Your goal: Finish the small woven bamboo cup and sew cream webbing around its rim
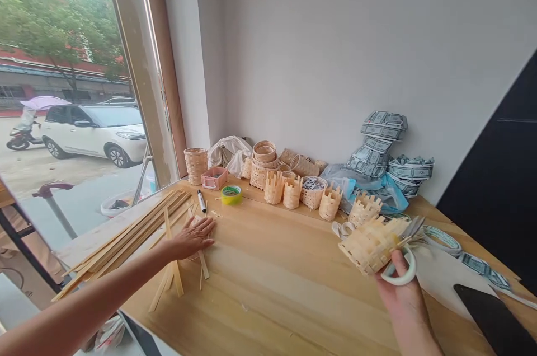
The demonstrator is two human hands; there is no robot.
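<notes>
My left hand (193, 237) lies flat with its fingers spread on loose bamboo strips (126, 238) at the table's left side. My right hand (401, 283) is closed on a half-woven bamboo basket (371, 244) together with white-handled scissors (400, 269), held a little above the table on the right. The basket's unwoven strip ends stick out to the upper right.
Several small woven baskets (289, 185) stand along the back of the wooden table (277, 289). A green tape roll (231, 194), a marker (202, 200) and a pink tray (213, 177) sit near them. A dark blade (495, 319) lies at the right.
</notes>
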